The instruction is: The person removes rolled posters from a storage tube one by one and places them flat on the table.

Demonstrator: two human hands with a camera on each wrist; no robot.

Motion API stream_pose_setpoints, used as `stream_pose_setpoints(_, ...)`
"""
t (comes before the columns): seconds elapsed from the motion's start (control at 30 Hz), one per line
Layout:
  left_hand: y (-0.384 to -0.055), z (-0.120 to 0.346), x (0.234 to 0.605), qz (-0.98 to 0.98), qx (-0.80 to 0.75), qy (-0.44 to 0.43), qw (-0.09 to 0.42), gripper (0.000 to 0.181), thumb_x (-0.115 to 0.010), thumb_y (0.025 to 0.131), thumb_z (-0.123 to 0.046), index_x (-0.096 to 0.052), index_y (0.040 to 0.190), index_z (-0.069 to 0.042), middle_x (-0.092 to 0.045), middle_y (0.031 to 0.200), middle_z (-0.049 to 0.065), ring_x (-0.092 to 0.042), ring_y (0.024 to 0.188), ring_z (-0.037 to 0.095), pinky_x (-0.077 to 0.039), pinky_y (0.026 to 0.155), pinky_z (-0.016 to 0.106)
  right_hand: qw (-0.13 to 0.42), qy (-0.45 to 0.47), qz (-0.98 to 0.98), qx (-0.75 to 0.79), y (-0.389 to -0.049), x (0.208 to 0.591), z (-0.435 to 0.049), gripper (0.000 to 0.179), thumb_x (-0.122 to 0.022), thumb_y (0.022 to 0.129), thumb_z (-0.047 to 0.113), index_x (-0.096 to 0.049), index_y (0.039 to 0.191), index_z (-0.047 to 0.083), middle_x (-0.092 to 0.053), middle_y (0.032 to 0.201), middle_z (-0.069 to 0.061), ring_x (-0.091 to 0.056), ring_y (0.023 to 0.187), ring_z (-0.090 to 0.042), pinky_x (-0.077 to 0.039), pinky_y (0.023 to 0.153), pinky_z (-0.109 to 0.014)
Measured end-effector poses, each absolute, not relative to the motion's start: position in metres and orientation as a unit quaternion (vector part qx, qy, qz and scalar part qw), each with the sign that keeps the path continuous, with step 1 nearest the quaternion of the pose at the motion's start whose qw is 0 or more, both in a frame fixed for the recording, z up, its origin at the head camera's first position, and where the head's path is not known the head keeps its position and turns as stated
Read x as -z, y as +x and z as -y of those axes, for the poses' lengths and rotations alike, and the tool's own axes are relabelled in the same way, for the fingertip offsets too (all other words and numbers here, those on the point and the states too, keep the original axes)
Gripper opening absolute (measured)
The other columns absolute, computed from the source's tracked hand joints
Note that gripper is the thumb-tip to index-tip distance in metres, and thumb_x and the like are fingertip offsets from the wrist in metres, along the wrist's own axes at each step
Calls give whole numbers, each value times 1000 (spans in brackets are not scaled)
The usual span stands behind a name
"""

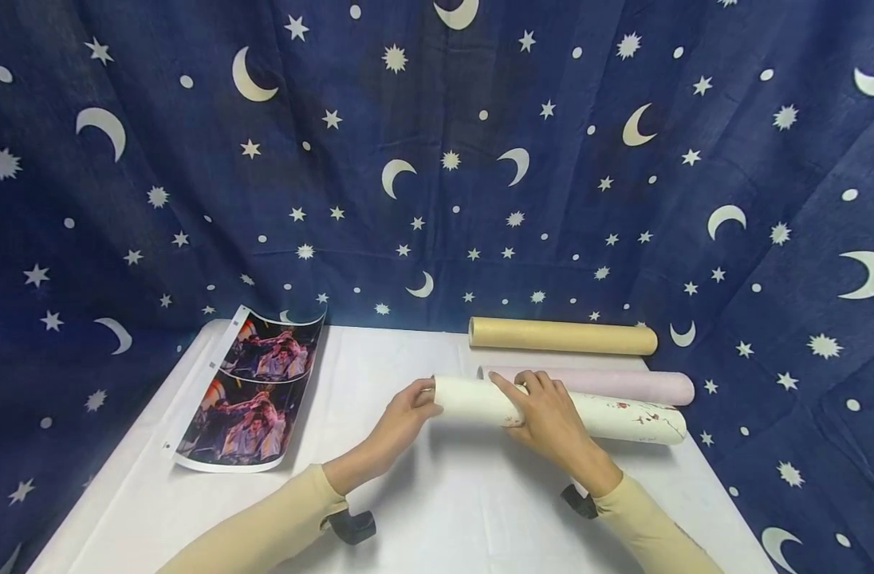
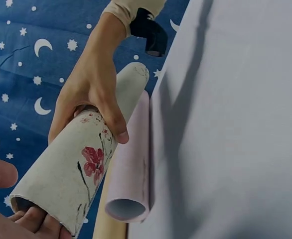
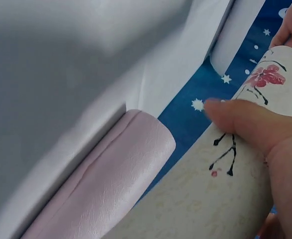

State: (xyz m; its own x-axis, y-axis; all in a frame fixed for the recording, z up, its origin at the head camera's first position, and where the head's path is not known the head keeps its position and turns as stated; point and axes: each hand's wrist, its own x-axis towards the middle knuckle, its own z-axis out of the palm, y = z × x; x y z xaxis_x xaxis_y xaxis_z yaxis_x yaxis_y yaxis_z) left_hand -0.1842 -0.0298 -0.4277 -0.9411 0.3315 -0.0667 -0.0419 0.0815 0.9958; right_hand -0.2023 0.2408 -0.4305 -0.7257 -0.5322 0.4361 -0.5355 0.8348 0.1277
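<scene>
A cream roll of wallpaper (image 1: 473,401) with red flowers and dark twigs is raised over the table's front side. My left hand (image 1: 408,410) grips its left end; in the left wrist view several fingertips (image 2: 36,221) reach inside the open end. Farther along, my right hand (image 1: 552,414) wraps round the roll from above, its thumb (image 3: 235,117) lying across the printed side. Just behind it lies a pink roll (image 1: 624,384), partly covered by the cream one in the head view. At the back rests a yellow-tan roll (image 1: 562,336).
A curling printed sheet (image 1: 253,391) with two pictures of people lies on the table's left side. White cloth covers the table (image 1: 379,359). A dark blue curtain (image 1: 437,199) with moons and stars hangs behind and at both sides.
</scene>
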Motion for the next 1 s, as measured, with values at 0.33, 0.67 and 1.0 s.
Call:
stream_pose_setpoints(0.33,-179,37,448,-747,-643,112,126,55,-58,97,-36,-47,142,-5,-62,135,12,-56,129,31,-37,112,56,215,291,932,-4,-195,437,-231,91,-91,60,40,-51,142,30,-62,105,-5,-58,93,-25,-45,70,-38)
stream_pose_setpoints(0.67,-169,48,456,-747,-642,97,143,60,-52,99,-40,-44,143,0,-61,136,15,-47,136,36,-24,117,62,180,304,935,-36,-188,451,-217,95,-92,58,45,-51,141,28,-62,105,-5,-58,93,-24,-49,75,-40)
stream_pose_setpoints(1.0,-171,56,461,-709,-676,93,177,53,-50,101,-35,-49,139,1,-63,132,13,-47,136,34,-18,119,62,166,304,937,-38,-189,456,-211,96,-90,58,50,-51,143,27,-63,113,-6,-59,100,-26,-50,86,-45)
